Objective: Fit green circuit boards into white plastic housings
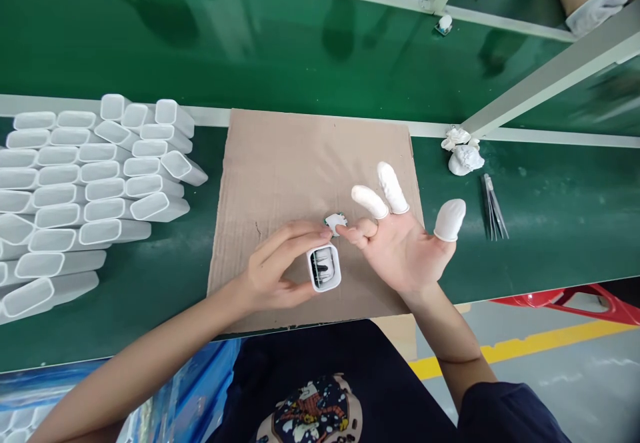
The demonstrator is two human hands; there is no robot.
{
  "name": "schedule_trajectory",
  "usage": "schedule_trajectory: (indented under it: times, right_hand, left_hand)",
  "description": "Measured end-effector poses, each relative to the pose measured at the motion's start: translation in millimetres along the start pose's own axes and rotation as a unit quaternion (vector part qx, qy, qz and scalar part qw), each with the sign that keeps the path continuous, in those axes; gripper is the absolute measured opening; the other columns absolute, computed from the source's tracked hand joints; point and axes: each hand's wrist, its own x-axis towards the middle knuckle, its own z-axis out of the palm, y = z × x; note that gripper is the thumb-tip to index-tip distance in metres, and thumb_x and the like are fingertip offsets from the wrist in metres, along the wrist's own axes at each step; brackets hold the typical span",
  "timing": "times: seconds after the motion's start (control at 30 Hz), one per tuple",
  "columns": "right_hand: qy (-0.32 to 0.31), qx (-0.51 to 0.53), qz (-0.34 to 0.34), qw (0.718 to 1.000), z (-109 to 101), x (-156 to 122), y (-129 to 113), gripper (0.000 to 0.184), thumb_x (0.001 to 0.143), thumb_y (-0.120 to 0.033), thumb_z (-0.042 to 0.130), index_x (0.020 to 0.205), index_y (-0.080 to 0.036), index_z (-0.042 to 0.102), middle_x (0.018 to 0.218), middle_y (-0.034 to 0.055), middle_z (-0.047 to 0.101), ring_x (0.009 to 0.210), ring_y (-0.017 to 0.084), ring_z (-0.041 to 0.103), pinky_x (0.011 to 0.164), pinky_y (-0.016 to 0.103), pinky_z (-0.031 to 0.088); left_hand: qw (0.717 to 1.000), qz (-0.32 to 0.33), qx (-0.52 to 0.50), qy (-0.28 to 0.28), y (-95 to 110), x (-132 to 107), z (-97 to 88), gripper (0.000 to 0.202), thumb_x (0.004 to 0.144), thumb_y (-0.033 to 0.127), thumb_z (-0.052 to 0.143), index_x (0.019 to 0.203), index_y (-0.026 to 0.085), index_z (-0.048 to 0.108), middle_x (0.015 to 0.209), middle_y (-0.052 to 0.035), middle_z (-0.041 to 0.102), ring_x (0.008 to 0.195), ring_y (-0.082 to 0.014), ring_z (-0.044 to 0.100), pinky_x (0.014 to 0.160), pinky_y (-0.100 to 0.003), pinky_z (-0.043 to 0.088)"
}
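My left hand [280, 269] grips a white rectangular plastic shell [324, 267], open end toward me, with dark metal parts inside. My right hand [403, 236] is palm up just right of it, white rubber cots on three fingers. Its bare fingertip touches a small white and green circuit piece [335, 221] that lies just above the shell, beside my left fingertips. Both hands hover over a brown cardboard sheet [300, 163] on the green bench.
A stack of several empty white shells [90, 189] lies at the left. Metal tweezers [494, 213] and crumpled white finger cots [463, 156] lie at the right. A green conveyor belt [280, 43] runs behind, carrying small parts. Another person's gloved hand [595, 11] is at the top right.
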Motion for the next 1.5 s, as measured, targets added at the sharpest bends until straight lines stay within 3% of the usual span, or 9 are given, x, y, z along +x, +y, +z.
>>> schedule_trajectory:
  times: [0.2,0.33,0.43,0.57,0.7,0.9,1.03,1.3,1.5]
  right_hand:
    - [-0.025,-0.002,-0.038,0.999,0.9,-0.6,1.3,0.080,0.084,-0.086,0.021,0.151,-0.043,0.024,0.138,0.0037,0.057,0.095,0.027,0.066,0.094,0.049,0.047]
    - [-0.026,0.031,-0.063,0.997,-0.9,-1.6,1.5,0.080,0.081,-0.089,0.018,0.145,-0.045,0.036,0.131,0.0023,0.062,0.093,0.028,0.065,0.093,0.051,0.046]
    - [-0.018,0.066,-0.059,0.996,-2.9,-2.4,3.0,0.076,0.083,-0.087,0.016,0.140,-0.045,0.045,0.125,0.0023,0.064,0.094,0.028,0.065,0.094,0.053,0.046]
    - [-0.011,0.077,-0.060,0.995,-2.5,-1.3,4.5,0.062,0.089,-0.079,0.025,0.124,-0.041,0.060,0.112,0.0035,0.069,0.094,0.028,0.065,0.091,0.053,0.049]
    - [-0.036,0.106,-0.058,0.992,4.2,0.7,5.2,0.039,0.097,-0.057,0.045,0.100,-0.030,0.072,0.092,0.0038,0.072,0.086,0.024,0.068,0.082,0.044,0.056]
    - [-0.049,-0.034,-0.071,0.996,15.2,-1.5,7.0,0.012,0.085,-0.030,0.077,0.095,-0.024,0.073,0.096,0.0016,0.073,0.092,0.018,0.069,0.088,0.033,0.057]
    - [-0.035,-0.078,-0.099,0.991,15.2,-1.2,7.8,0.007,0.085,-0.023,0.076,0.092,-0.024,0.074,0.093,0.0000,0.074,0.088,0.015,0.069,0.085,0.028,0.058]
    - [0.010,-0.154,-0.084,0.984,15.0,1.5,10.8,0.010,0.080,-0.026,0.079,0.084,-0.020,0.073,0.089,0.0011,0.074,0.086,0.018,0.071,0.084,0.032,0.060]
    - [0.002,-0.146,-0.088,0.985,14.7,2.3,10.9,0.002,0.083,-0.020,0.075,0.085,-0.020,0.075,0.085,-0.0017,0.074,0.079,0.014,0.071,0.082,0.027,0.059]
  left_hand:
    - [1.000,-0.001,-0.002,0.006,-0.2,-0.5,1.7,0.050,0.083,0.026,0.072,0.129,0.015,0.054,0.103,-0.0127,0.069,0.097,-0.0217,0.070,0.081,-0.033,0.062]
    - [1.000,0.008,-0.007,0.017,-1.1,-0.9,1.6,0.050,0.081,0.024,0.074,0.124,0.008,0.056,0.103,-0.0151,0.068,0.098,-0.0207,0.069,0.084,-0.029,0.060]
    - [1.000,-0.005,-0.007,0.013,-1.3,-0.4,-0.2,0.051,0.081,0.026,0.073,0.126,0.010,0.055,0.105,-0.0147,0.068,0.099,-0.0211,0.069,0.083,-0.030,0.060]
    - [1.000,-0.024,0.015,0.004,-0.4,1.0,-3.9,0.051,0.083,0.028,0.072,0.129,0.017,0.053,0.106,-0.0118,0.069,0.098,-0.0210,0.070,0.080,-0.032,0.061]
    - [1.000,-0.018,0.011,0.002,-0.6,1.2,-5.6,0.052,0.082,0.028,0.071,0.129,0.016,0.053,0.105,-0.0119,0.069,0.097,-0.0223,0.069,0.079,-0.033,0.061]
    - [1.000,-0.010,0.020,0.004,-2.4,2.5,-1.4,0.050,0.082,0.023,0.069,0.129,0.014,0.054,0.106,-0.0122,0.067,0.095,-0.0220,0.067,0.079,-0.034,0.059]
    - [0.999,-0.002,0.034,-0.019,-6.5,5.4,-1.1,0.046,0.083,0.015,0.068,0.127,0.010,0.054,0.109,-0.0140,0.066,0.097,-0.0206,0.065,0.082,-0.033,0.057]
    - [0.991,0.015,0.089,-0.095,-13.9,-0.4,-3.6,0.051,0.082,0.006,0.068,0.130,0.004,0.051,0.115,-0.0191,0.062,0.110,-0.0260,0.061,0.092,-0.040,0.056]
    - [0.986,0.058,0.136,-0.080,-15.1,-4.3,1.2,0.054,0.082,0.007,0.069,0.132,0.002,0.050,0.116,-0.0199,0.062,0.114,-0.0278,0.060,0.096,-0.042,0.056]
